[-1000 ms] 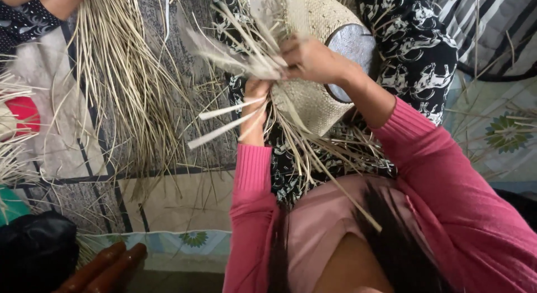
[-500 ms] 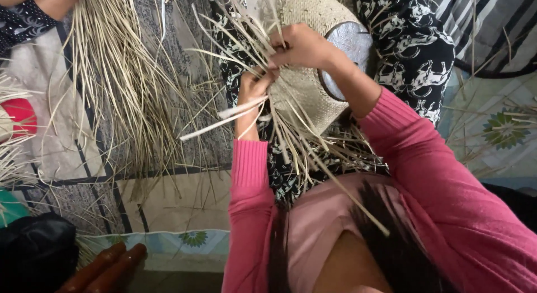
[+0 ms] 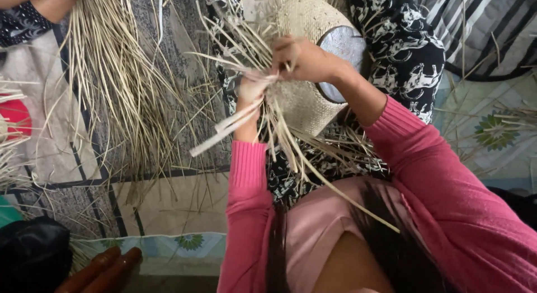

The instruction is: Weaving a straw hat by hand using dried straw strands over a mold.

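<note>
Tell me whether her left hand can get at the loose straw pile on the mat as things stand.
Probably not yet: the left hand grips strands at the woven basket. The straw pile lies unobstructed on that side.

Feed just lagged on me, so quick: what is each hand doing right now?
Left hand: closed on pale straw strips beside the woven basket.
Right hand: closed, pinching loose strands at the basket's edge.

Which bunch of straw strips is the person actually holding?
The loose strips sprouting from the woven basket, pinched by both hands. The larger pile lies untouched on the mat, further left.
</note>
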